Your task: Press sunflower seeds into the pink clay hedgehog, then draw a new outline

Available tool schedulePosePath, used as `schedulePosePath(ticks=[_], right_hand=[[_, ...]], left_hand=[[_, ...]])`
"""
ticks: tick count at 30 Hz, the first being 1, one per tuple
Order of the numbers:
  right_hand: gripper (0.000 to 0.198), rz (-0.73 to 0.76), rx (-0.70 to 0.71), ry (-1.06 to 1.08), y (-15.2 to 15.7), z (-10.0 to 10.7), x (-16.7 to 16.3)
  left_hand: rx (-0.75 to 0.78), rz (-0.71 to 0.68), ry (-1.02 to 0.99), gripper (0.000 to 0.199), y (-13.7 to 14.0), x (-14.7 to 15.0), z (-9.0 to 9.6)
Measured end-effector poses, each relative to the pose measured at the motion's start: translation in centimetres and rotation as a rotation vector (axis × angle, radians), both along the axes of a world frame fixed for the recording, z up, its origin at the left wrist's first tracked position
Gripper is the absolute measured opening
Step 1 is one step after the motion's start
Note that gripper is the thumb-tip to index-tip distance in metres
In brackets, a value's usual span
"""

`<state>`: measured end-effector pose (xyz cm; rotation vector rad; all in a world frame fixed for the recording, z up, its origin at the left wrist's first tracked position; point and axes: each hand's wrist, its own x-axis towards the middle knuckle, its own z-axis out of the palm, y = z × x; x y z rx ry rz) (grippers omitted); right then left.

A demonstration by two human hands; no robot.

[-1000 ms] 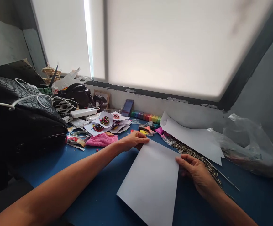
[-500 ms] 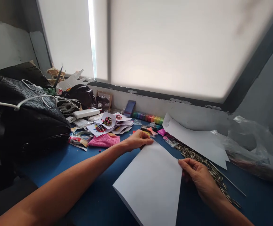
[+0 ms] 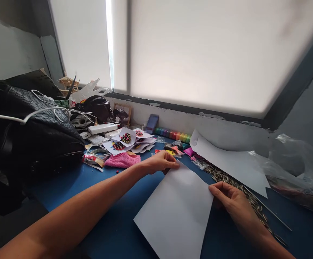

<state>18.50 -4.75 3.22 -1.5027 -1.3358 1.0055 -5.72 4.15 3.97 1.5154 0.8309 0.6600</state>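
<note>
A white sheet of paper (image 3: 178, 207) is held tilted above the blue table (image 3: 110, 201), its lower part cut off by the bottom edge of the view. My left hand (image 3: 161, 162) pinches its far left corner between thumb and fingers. At the far right corner, my right hand (image 3: 228, 198) grips the paper with the thumb on top. Beside my right hand lie striped sunflower seeds (image 3: 221, 175) in a long strip, with a thin stick (image 3: 272, 212) along them. Behind the seeds is another, curled white sheet (image 3: 223, 158).
On the left are a black bag (image 3: 35, 136) with a white cable, a pink cloth (image 3: 122, 160), and papers (image 3: 133, 141) bearing colourful seed designs. Coloured clay pots (image 3: 174, 134) line the wall. A clear plastic bag (image 3: 299, 169) stands at the right.
The view has shifted slightly, so most things sit a little further right. Both hands keep their hold on the paper, whose near edge looks a little flatter.
</note>
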Motion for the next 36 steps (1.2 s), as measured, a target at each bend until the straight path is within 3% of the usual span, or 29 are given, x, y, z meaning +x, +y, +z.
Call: schedulePosePath(ticks=[8,12,15,23,28,36], right_hand=[[0.05,0.103,0.049,-0.096,0.0,1.8,-0.5],[0.043,0.292,0.046,-0.234,-0.3,1.1,-1.4],[0.04,0.345,0.085,-0.331,-0.1,0.2,-1.5],[0.043,0.338,0.156,-0.36,0.3,-1.1,-1.1],[0.041,0.322,0.162,-0.384,0.1,-1.4,-1.3],[0.041,0.321,0.151,-0.392,0.0,-1.3,-1.4]], left_hand=[[-0.018,-0.205,0.122,0.034,-1.3,1.5,0.5],[-0.023,-0.28,0.171,0.031,-1.6,2.9,0.1],[-0.029,-0.333,0.219,0.027,-1.5,3.9,0.0],[0.0,-0.398,0.267,0.029,-0.6,6.1,-0.6],[-0.073,-0.413,0.262,0.031,-0.4,5.8,-1.5],[-0.167,-0.396,0.236,0.027,-0.6,5.5,-1.3]])
